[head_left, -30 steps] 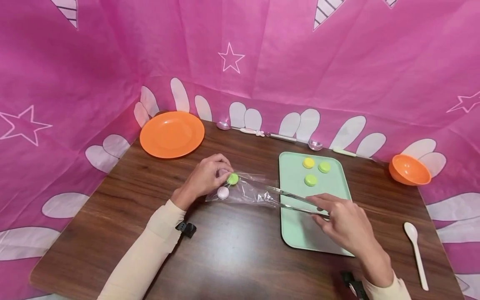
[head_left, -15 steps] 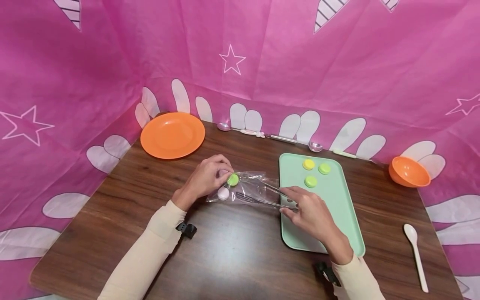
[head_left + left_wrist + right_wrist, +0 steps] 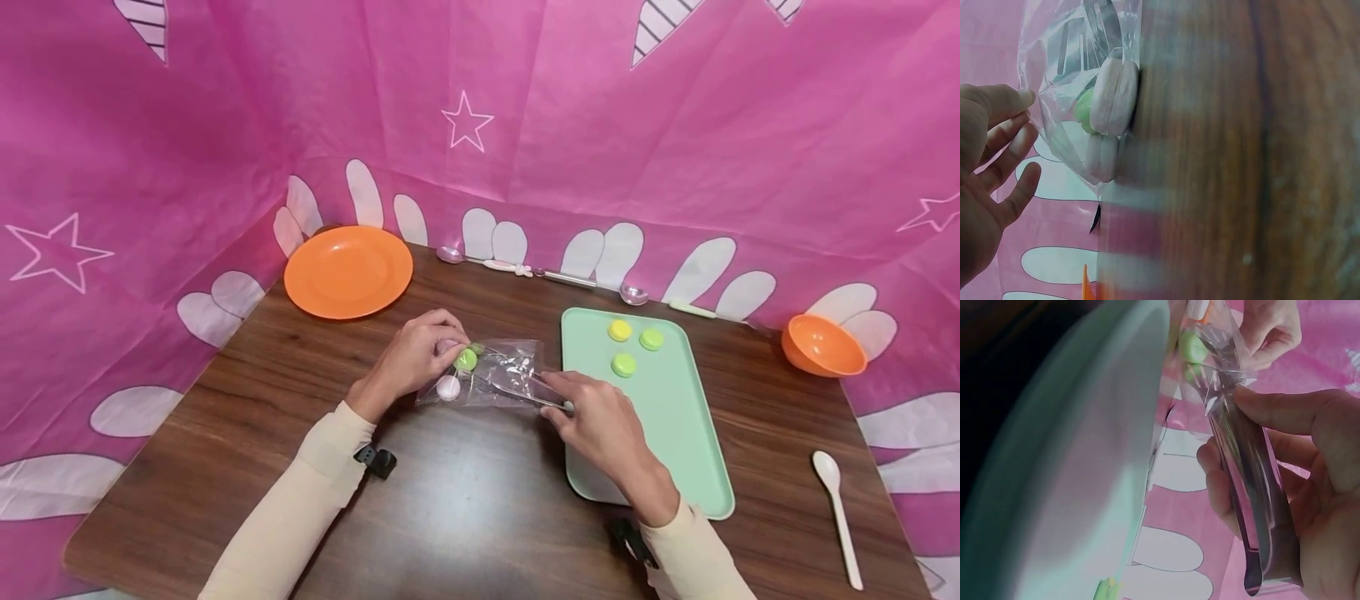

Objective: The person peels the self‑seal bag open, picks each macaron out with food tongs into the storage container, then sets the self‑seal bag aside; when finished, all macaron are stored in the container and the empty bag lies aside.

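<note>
Bag [image 3: 523, 353]: pink, green macarons [image 3: 448, 387] | tray [image 3: 678, 442]: three macarons [image 3: 623, 365] | left hand [image 3: 415, 357] pinches bag | right hand [image 3: 602, 423] grips tongs [image 3: 1263, 494]

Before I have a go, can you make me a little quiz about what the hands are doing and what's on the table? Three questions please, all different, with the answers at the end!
1. How many macarons can you see on the mint-green tray?
2. What does the right hand hold?
A) orange bowl
B) metal tongs
C) orange plate
3. True or false: the left hand pinches the clear bag.

Key:
1. Three: one yellow, two green.
2. B.
3. True.
</note>
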Demonstrator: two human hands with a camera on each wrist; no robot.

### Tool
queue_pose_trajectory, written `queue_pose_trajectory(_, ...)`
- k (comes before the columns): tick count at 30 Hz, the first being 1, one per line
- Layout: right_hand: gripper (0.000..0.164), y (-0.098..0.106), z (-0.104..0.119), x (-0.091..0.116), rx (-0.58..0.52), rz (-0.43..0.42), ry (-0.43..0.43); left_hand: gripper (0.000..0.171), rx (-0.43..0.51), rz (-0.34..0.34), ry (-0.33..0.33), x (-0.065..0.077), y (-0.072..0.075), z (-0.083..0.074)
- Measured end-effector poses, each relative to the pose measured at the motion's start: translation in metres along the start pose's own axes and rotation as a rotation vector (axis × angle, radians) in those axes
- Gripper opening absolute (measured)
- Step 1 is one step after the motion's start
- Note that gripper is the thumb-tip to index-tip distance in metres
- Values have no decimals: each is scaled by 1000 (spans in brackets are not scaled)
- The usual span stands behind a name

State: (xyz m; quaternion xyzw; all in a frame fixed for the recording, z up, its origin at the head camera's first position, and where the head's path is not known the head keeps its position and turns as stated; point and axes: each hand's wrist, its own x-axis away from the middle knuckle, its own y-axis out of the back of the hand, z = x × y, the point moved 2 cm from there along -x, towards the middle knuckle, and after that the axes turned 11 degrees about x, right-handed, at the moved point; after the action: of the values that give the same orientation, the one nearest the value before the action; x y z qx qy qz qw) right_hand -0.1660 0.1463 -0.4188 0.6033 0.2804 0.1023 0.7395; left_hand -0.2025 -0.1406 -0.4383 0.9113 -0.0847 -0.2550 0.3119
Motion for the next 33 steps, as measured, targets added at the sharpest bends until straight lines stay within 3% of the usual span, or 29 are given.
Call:
queue_pose_trajectory(9, 40, -6, 4, 1, 3, 18, -9, 9, -2, 4, -5, 0, -6, 0)
queue_pose_trajectory(16, 41, 4, -1, 12, -31, -3, -27, 8, -7, 0, 9, 0, -4, -1)
queue_pose_trajectory(23, 46, -5, 5, 2, -1, 23, 1, 9, -20, 14, 5, -1, -3, 0)
queue_pose_trajectory(33, 34, -6, 10, 1, -3, 25, -8, 9, -27, 6, 13, 0, 0, -1)
